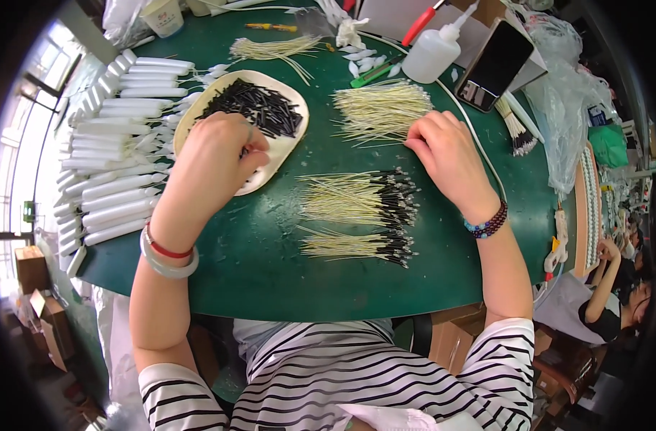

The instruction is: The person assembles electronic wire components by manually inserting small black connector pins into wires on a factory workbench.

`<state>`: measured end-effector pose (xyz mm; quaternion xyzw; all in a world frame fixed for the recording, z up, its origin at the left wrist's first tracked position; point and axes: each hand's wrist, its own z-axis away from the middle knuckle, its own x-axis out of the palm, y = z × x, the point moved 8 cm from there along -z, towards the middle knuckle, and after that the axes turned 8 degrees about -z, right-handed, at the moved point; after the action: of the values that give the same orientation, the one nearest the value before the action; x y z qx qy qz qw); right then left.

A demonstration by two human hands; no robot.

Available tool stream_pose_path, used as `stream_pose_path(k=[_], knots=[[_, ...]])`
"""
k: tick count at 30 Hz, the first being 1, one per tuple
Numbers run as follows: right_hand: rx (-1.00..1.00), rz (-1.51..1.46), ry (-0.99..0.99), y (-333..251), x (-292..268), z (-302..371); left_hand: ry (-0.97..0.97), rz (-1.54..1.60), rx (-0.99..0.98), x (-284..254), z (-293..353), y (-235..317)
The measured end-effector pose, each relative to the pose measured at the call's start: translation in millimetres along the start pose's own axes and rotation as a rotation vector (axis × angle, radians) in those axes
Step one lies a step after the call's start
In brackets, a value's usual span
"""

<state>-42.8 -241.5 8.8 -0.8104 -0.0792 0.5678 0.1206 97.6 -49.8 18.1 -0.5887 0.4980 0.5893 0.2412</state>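
Observation:
My left hand (224,147) is over a cream oval tray (288,154) of short black tubes (260,108). Its thumb and fingers are drawn together above the tray's near side; whatever they hold is too small to make out. At the right end of a pile of thin pale-yellow wires (378,108), my right hand (443,147) is closed in a pinch, its fingertips touching the wire ends. What lies between them cannot be made out. Nearer to me lie two bunches of similar wires with black right ends, a larger bunch (349,197) and a smaller one (349,244).
White candle-shaped pieces (127,147) line the green table's (270,287) left side. Behind the wires are a squeeze bottle (432,54), a green cutter knife (371,75) and a propped phone (493,65). A white cable (479,140) runs past my right hand. Another person (608,287) sits at far right.

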Motion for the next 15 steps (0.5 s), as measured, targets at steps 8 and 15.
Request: stream_pose_path(k=[8,15], knots=[[0.016,-0.006,0.049,-3,-11,4,0.126,0.093,-0.07,-9,-1,-16],[-0.062,0.016,0.157,-6,-19,3,0.132,-0.03,0.063,6,-11,-2]])
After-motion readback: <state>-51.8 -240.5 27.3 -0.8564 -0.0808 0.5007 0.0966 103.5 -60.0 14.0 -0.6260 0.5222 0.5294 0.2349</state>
